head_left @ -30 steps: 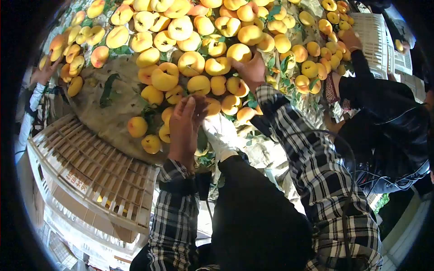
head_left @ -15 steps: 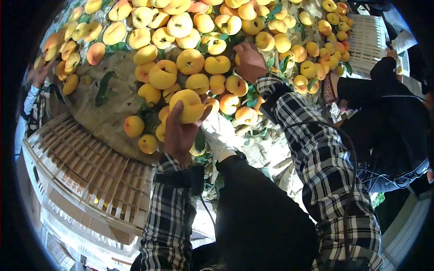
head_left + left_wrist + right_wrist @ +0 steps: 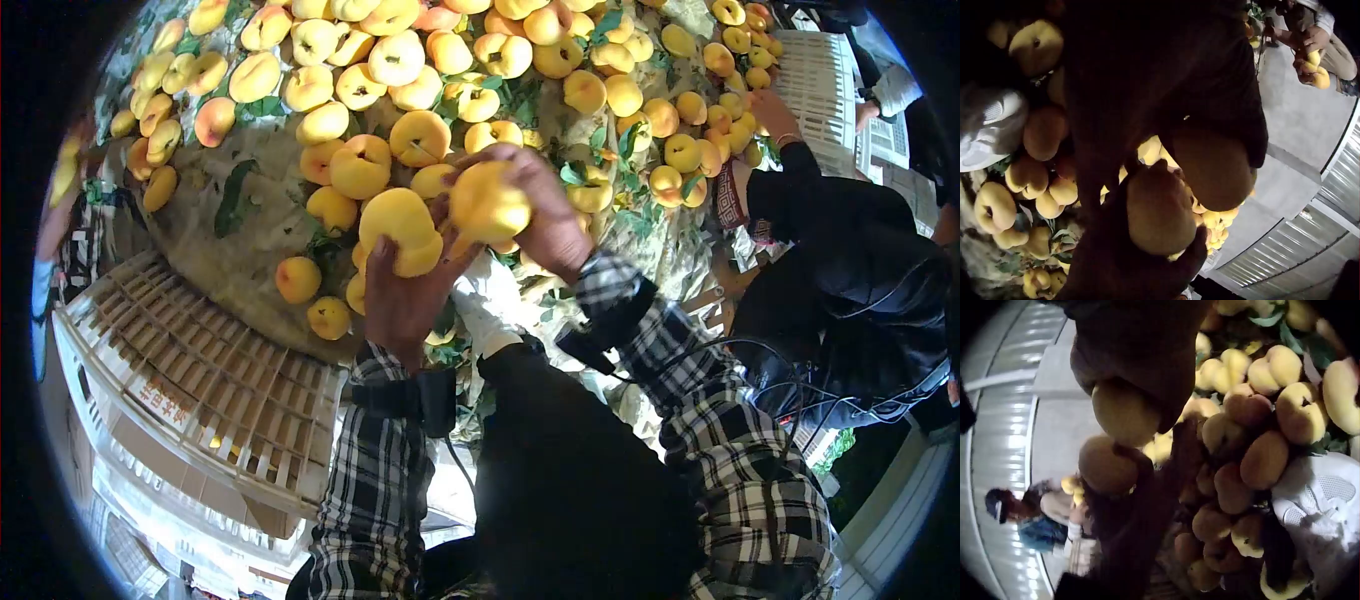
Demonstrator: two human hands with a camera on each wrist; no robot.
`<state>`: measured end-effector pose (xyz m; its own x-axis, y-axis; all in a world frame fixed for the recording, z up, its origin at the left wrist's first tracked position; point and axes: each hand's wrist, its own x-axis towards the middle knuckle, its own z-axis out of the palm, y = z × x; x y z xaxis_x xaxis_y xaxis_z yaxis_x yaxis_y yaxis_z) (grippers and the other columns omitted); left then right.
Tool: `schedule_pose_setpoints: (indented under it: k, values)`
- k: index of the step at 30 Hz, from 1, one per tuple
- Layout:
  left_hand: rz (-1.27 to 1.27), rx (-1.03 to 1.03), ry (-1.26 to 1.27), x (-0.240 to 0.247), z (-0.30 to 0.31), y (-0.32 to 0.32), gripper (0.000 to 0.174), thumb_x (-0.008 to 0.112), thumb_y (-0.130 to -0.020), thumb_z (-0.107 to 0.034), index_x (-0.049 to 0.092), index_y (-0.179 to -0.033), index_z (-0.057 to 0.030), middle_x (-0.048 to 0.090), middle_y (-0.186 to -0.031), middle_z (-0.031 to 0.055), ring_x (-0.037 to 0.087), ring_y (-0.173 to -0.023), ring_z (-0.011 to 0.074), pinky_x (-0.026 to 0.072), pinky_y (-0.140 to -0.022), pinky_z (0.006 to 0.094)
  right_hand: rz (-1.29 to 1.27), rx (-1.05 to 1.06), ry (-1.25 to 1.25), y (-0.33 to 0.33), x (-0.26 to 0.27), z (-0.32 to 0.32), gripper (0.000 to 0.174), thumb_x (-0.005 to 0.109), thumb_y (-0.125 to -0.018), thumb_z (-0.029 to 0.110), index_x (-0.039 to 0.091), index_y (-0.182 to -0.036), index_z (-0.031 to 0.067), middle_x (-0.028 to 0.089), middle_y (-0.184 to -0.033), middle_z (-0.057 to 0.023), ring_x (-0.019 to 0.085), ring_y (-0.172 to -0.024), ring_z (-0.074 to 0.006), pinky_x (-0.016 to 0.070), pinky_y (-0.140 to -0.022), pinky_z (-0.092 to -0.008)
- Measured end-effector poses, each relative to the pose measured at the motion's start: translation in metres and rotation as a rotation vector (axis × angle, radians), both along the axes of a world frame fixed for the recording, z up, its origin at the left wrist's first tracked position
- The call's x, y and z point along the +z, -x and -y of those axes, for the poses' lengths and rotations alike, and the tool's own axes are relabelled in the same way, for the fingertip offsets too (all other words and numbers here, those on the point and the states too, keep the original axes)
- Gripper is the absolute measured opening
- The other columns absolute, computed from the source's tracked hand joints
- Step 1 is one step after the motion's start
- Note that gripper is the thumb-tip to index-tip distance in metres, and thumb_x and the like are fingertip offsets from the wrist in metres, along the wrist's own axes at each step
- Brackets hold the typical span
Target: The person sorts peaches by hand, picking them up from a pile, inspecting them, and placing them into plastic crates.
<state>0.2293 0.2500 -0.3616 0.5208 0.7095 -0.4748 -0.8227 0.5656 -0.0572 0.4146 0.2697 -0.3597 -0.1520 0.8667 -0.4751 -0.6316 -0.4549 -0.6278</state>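
In the head view my left hand (image 3: 402, 305) holds a yellow flat peach (image 3: 400, 225) from below, its thumb against the near side. Close beside it, my right hand (image 3: 545, 215) grips a second flat peach (image 3: 488, 203), slightly blurred, from above and the right. Both wrist views show the two fruits nearly side by side: the left hand's peach (image 3: 1161, 209) and the right hand's peach (image 3: 1125, 412). Under and beyond the hands, many loose flat peaches (image 3: 360, 167) lie on a pale sheet among leaves.
A white slatted crate (image 3: 210, 390) stands at the lower left, another crate (image 3: 815, 90) at the far right. My white shoe (image 3: 487, 295) is planted among the fruit. A person in dark clothes (image 3: 850, 270) is on the right, an arm reaching to the peaches. Another person's hand shows at far left.
My left hand has picked up a peach and turned it upward. The right hand reached into the pile, then came back toward me with a peach, beside the left hand.
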Motion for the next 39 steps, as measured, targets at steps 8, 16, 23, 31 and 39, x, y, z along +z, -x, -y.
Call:
schedule_pose_setpoints:
  k: [8,16,23,31,39]
  values:
    - [-0.048,0.013,-0.07,0.03,0.024,0.061,0.074,0.057,-0.082,-0.055,0.037,-0.137,-0.0096,0.041,-0.137,0.0125,0.037,-0.129,0.0303,0.0275,-0.108,0.0503,1.149,0.039,-0.328,-0.031,0.001,-0.021,0.044,0.066,-0.083,0.033,0.056,-0.112,0.001,0.06,-0.102,-0.0199,0.059,-0.093,-0.0338,0.0461,-0.083,-0.0412]
    - [-1.379,0.799,-0.017,0.191,0.034,0.156,0.066,0.059,-0.083,-0.039,0.038,-0.135,-0.0047,0.04,-0.14,0.014,0.038,-0.129,0.0304,0.0307,-0.108,0.0496,1.974,0.457,0.054,-0.201,-0.076,-0.071,0.063,0.066,-0.069,0.024,0.047,-0.128,0.0103,0.05,-0.12,-0.023,0.054,-0.104,-0.0412,0.047,-0.088,-0.0468]
    - [-1.688,0.235,-0.283,0.213,0.063,0.275,0.064,0.063,-0.084,-0.036,0.038,-0.135,-0.0067,0.043,-0.135,0.0127,0.048,-0.119,0.0252,0.0447,-0.096,0.0398,1.975,0.159,-0.081,-0.132,-0.067,-0.024,0.056,0.068,-0.068,0.023,0.054,-0.121,0.0118,0.047,-0.123,-0.0217,0.051,-0.108,-0.0412,0.0447,-0.091,-0.0478]
    - [-1.289,-0.178,0.009,0.117,0.124,0.31,0.053,0.058,-0.089,-0.029,0.04,-0.133,-0.0065,0.053,-0.123,0.0115,0.055,-0.108,0.0274,0.0492,-0.09,0.0446,1.519,0.23,-0.661,-0.086,-0.044,0.046,0.036,0.068,-0.075,0.017,0.06,-0.109,0.0077,0.051,-0.128,-0.0167,0.049,-0.116,-0.0356,0.0416,-0.098,-0.0431]
    - [-2.75,-0.32,-0.35,0.147,0.081,0.348,0.04,0.046,-0.096,-0.023,0.048,-0.126,0.0038,0.053,-0.125,0.0177,0.05,-0.116,0.0283,0.0391,-0.099,0.0388,1.489,0.291,-0.733,-0.06,-0.029,-0.008,0.03,0.064,-0.076,0.01,0.061,-0.104,0.0049,0.061,-0.11,-0.0151,0.058,-0.099,-0.0356,0.0482,-0.086,-0.0419]
